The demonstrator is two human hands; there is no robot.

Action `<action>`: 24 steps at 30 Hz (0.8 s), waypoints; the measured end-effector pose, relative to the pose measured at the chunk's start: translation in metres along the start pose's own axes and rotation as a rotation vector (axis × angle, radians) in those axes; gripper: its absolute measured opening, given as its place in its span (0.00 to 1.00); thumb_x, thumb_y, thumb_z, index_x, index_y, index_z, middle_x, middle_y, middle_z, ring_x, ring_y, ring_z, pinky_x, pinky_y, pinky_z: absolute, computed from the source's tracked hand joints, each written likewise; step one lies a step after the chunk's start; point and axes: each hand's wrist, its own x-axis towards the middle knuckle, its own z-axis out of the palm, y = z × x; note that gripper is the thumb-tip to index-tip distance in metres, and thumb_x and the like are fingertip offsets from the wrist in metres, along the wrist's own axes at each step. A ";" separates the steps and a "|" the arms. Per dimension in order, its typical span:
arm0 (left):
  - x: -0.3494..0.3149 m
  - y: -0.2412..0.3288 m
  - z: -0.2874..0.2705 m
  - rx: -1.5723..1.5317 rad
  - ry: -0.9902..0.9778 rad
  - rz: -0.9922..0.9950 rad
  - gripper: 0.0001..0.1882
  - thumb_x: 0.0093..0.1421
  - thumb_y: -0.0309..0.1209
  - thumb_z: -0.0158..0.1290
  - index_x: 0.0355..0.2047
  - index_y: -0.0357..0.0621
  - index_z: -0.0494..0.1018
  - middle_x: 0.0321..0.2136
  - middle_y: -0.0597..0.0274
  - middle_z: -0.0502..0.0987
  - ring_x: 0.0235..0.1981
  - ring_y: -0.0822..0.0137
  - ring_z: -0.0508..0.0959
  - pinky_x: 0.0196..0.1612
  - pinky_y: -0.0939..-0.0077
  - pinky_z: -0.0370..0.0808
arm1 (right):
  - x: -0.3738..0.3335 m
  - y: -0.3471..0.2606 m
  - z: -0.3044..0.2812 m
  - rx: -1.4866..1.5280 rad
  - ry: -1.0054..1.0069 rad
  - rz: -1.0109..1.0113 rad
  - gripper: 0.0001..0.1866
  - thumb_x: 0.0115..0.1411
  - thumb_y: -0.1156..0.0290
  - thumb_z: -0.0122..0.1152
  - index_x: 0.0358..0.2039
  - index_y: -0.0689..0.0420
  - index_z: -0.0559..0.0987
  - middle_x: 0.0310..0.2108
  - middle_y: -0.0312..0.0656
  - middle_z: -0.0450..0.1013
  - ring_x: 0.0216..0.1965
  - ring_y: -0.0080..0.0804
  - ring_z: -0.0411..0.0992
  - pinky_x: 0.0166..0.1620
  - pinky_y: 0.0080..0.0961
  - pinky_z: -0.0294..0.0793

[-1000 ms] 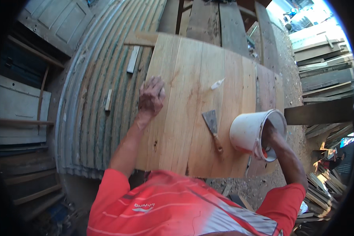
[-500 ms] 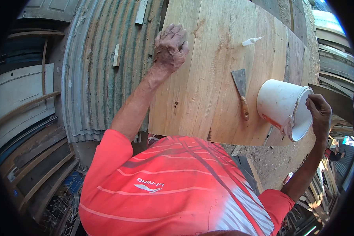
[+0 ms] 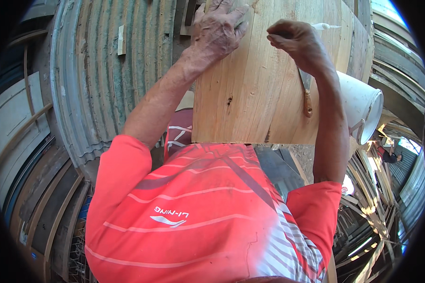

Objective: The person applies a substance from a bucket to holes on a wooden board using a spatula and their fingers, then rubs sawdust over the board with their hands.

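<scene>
My left hand (image 3: 219, 28) lies with its fingers stretched out on the far left edge of a pale wooden panel (image 3: 245, 108); its fingertips reach the top of the view. My right hand (image 3: 297, 42) hovers over the panel, thumb and fingers pinched together around something I cannot make out. Beneath my right forearm a putty knife (image 3: 308, 104) with a wooden handle lies on the panel, its blade partly hidden. A white bucket (image 3: 359, 94) lies tipped on its side at the right, mouth facing right. Beyond my right hand lies a small white nozzle bottle (image 3: 325, 27).
Left of the panel is a corrugated metal sheet (image 3: 99, 85) with a small wood strip (image 3: 122, 40) on it. Stacked timber (image 3: 368, 198) fills the right side, and another person (image 3: 391, 155) is far off there. Planks and boards lean at the left.
My right hand has moved left from the bucket's mouth to above the panel, near my left hand. The view has shifted, and my left hand sits further up in it.
</scene>
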 end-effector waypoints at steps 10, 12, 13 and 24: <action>-0.009 -0.007 0.012 -0.014 0.053 -0.009 0.19 0.68 0.43 0.58 0.58 0.60 0.79 0.68 0.50 0.71 0.71 0.47 0.66 0.68 0.38 0.63 | 0.053 -0.023 0.009 -0.260 0.074 0.030 0.13 0.70 0.66 0.65 0.49 0.59 0.86 0.41 0.44 0.86 0.40 0.30 0.83 0.49 0.31 0.82; -0.008 -0.006 0.011 -0.011 0.038 -0.008 0.19 0.69 0.44 0.57 0.58 0.60 0.79 0.68 0.49 0.70 0.72 0.47 0.65 0.68 0.36 0.63 | 0.055 -0.017 0.010 -0.260 0.118 -0.001 0.12 0.70 0.66 0.65 0.49 0.58 0.86 0.41 0.44 0.86 0.41 0.31 0.83 0.49 0.31 0.82; -0.007 -0.006 0.011 -0.008 0.032 -0.006 0.19 0.69 0.43 0.57 0.58 0.60 0.78 0.68 0.48 0.70 0.72 0.47 0.65 0.68 0.35 0.62 | 0.056 -0.014 0.011 -0.261 0.140 -0.017 0.12 0.70 0.66 0.65 0.48 0.58 0.86 0.41 0.45 0.86 0.41 0.31 0.83 0.49 0.31 0.82; -0.005 -0.010 0.009 -0.048 0.024 0.001 0.20 0.68 0.39 0.58 0.60 0.56 0.79 0.68 0.50 0.71 0.72 0.49 0.67 0.68 0.43 0.67 | 0.035 0.002 0.037 -0.271 0.367 -0.133 0.23 0.72 0.62 0.60 0.62 0.61 0.76 0.59 0.57 0.76 0.59 0.49 0.76 0.61 0.37 0.75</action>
